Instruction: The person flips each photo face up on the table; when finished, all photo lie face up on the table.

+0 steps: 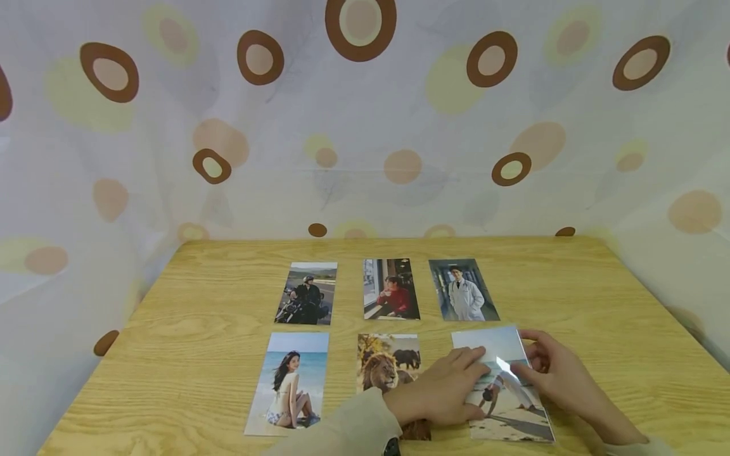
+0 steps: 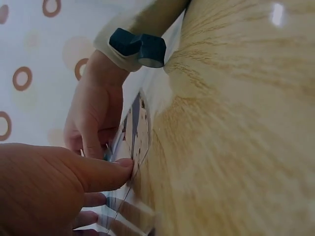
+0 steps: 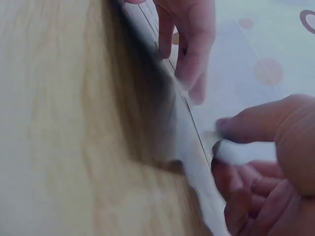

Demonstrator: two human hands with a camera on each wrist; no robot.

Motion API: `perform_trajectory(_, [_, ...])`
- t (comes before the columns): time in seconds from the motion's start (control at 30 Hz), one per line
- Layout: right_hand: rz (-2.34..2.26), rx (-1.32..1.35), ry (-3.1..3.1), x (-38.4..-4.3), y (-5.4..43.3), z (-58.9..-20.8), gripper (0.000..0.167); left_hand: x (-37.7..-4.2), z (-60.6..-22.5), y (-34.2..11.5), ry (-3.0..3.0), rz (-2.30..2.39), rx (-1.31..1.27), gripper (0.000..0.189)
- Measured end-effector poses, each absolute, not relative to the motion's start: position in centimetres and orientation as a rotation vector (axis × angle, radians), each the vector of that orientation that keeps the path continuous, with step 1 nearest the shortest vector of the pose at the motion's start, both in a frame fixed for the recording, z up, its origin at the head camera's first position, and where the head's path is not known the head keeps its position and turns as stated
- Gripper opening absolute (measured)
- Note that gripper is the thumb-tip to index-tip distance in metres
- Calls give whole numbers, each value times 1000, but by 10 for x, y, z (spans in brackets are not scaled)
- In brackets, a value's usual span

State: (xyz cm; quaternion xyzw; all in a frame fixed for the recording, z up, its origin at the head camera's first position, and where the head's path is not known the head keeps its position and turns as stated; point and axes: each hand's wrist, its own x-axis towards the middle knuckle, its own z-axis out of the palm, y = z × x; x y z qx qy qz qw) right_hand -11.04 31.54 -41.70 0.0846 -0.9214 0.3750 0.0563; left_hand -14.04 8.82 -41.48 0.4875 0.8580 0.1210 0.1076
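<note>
A beach photo (image 1: 502, 405) of a person bending over on sand lies at the front right of the table. My left hand (image 1: 441, 387) rests on its left side, fingers extended; the left wrist view shows the thumb (image 2: 110, 173) at the photo's edge. At the upper right edge, my right hand (image 1: 561, 377) pinches the photo between thumb and index finger. Light glares off the glossy surface beside that thumb. In the blurred right wrist view, the right hand (image 3: 266, 167) holds the edge above the wood, with a shadow beneath. A lion photo (image 1: 379, 373) is partly hidden under my left arm.
Behind are a motorcyclist photo (image 1: 306, 294), a red-sweater photo (image 1: 391, 289) and a white-coat photo (image 1: 464, 290). A seated-woman beach photo (image 1: 288, 383) lies front left. Patterned cloth (image 1: 365, 202) surrounds the wooden table (image 1: 199, 354).
</note>
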Motion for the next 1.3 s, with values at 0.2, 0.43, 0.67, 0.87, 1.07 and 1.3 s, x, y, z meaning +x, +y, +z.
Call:
perform_trajectory(0.2, [946,269,-2805,-111,317,-424,49,-143,-414,86,2528,333,1404,57])
perform_trajectory(0.43, [917,290,-2831,-123,310,-425,46,-147,-409,80,2548,339,1323,56])
perform_trajectory(0.67, [906,358,-2774,-124,312,-426,43,-147,-411,82,2545,331,1343,57])
perform_trajectory(0.87, [990,357,-2746,-124,315,-422,32,-150,-411,84,2525,421,1427,59])
perform_trajectory(1.07, [1020,353,-2757,-123,318,-413,35,-157,-394,61,2478,673,1392,55])
perform_trajectory(1.3, [753,546,-2692,-135,327,-404,54,-171,-381,-1,2607,936,1298,49])
